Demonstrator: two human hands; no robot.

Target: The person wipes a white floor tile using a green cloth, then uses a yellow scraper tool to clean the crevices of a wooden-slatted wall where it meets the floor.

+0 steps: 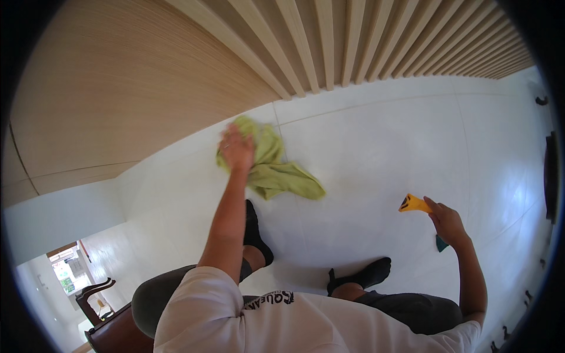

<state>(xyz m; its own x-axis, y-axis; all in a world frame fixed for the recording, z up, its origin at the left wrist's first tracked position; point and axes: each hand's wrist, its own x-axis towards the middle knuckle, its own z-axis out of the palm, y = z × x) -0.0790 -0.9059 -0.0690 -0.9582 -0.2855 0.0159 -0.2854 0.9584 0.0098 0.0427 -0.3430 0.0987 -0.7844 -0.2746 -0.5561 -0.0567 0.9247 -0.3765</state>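
Observation:
A crumpled yellow-green cloth point(286, 178) lies on the pale floor beside the wood-panelled base. On its left part rests my left hand point(238, 149), palm down with the fingers laid out flat; motion blurs it a little. Off to the right, my right hand point(448, 225) is closed around a yellow tool point(415, 203) with a flared end and black markings, held over the floor. A small dark green piece point(441, 243) shows just below that hand; whether it belongs to the tool I cannot tell.
Ahead stand a smooth wood panel point(135, 76) and vertical wooden slats point(353, 41), meeting the glossy tiled floor point(376, 153). My feet in black socks point(252, 229) are near the cloth. A dark wooden chair point(112, 329) is at lower left. Dark objects line the far right edge.

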